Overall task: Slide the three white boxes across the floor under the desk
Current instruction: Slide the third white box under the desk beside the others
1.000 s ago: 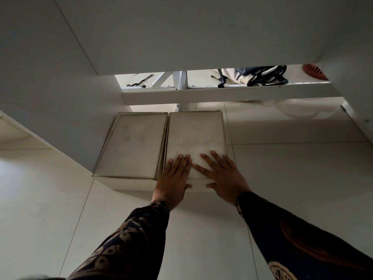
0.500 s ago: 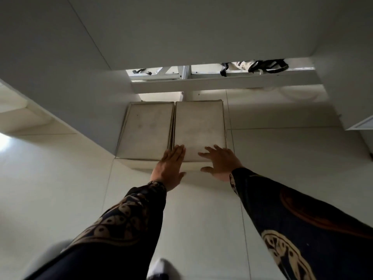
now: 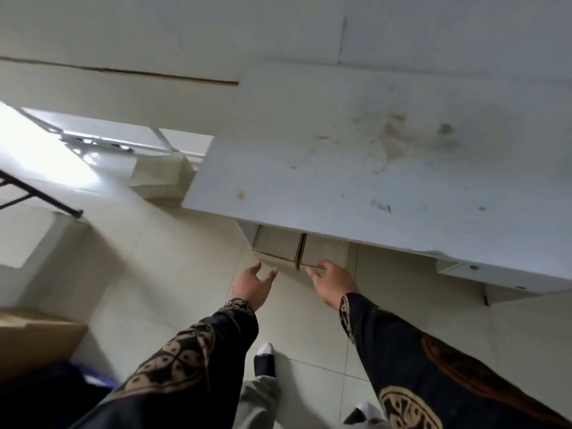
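Observation:
Two white boxes sit side by side on the floor, mostly hidden under the white desk: the left box (image 3: pixel 275 245) and the right box (image 3: pixel 326 250). Only their near ends show below the desk top (image 3: pixel 356 168). A third white box (image 3: pixel 161 178) lies farther back at the desk's left end. My left hand (image 3: pixel 252 284) hovers open just in front of the left box, apart from it. My right hand (image 3: pixel 332 280) has its fingers spread, with the fingertips at the near edge of the right box.
A brown cardboard box (image 3: pixel 34 339) stands at the lower left above dark blue cloth. A black metal frame (image 3: pixel 37 193) crosses the left side. My feet in white socks (image 3: pixel 265 351) stand on the pale tiled floor. A drawer unit (image 3: pixel 473 270) hangs beneath the desk at right.
The view has risen from under the desk to above its top. Both hands have come off the right box's lid and drawn back to the boxes' near edge.

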